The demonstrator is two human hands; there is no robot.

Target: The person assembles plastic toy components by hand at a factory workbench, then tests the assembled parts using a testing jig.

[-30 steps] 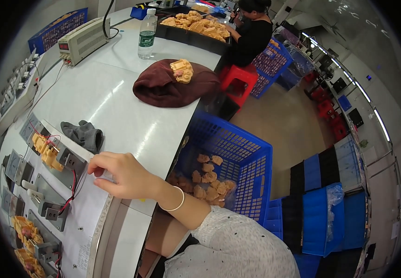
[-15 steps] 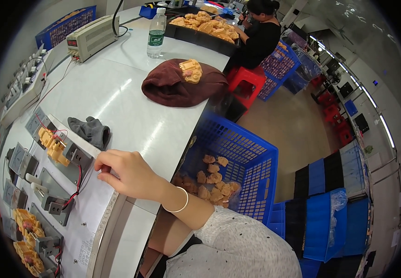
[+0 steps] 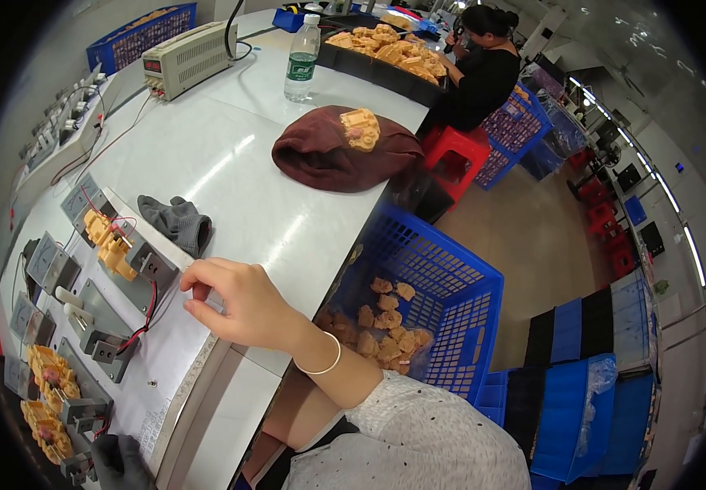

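Observation:
My bare right hand (image 3: pixel 243 304), with a bangle on its wrist, hovers by the edge of a test-fixture board (image 3: pixel 161 371). Its fingers are bent, a gap shows between thumb and forefinger, and nothing is held. At the lower edge my left hand (image 3: pixel 122 462), in a dark grey glove, is beside the nearest fixture; its fingers are mostly hidden. Yellow-orange plastic moulded parts sit on the fixtures: one part (image 3: pixel 110 247) on the far fixture and two close together, the upper part (image 3: pixel 51 376) and the lower part (image 3: pixel 45 429). The middle fixture (image 3: pixel 102 331) has a white-handled piece and no yellow part.
A loose grey glove (image 3: pixel 175 224) lies beyond the board. One yellow part (image 3: pixel 360 129) rests on a maroon cloth (image 3: pixel 308 155). Behind stand a water bottle (image 3: pixel 301 61), a power supply (image 3: pixel 190 61) and a black tray (image 3: pixel 345 61). A blue crate (image 3: pixel 475 327) is at right; a co-worker (image 3: pixel 483 73) sits beyond.
My gloved left hand has come into view at the lower edge. The whole view has shifted slightly right and down; my right hand's thumb and forefinger look farther apart.

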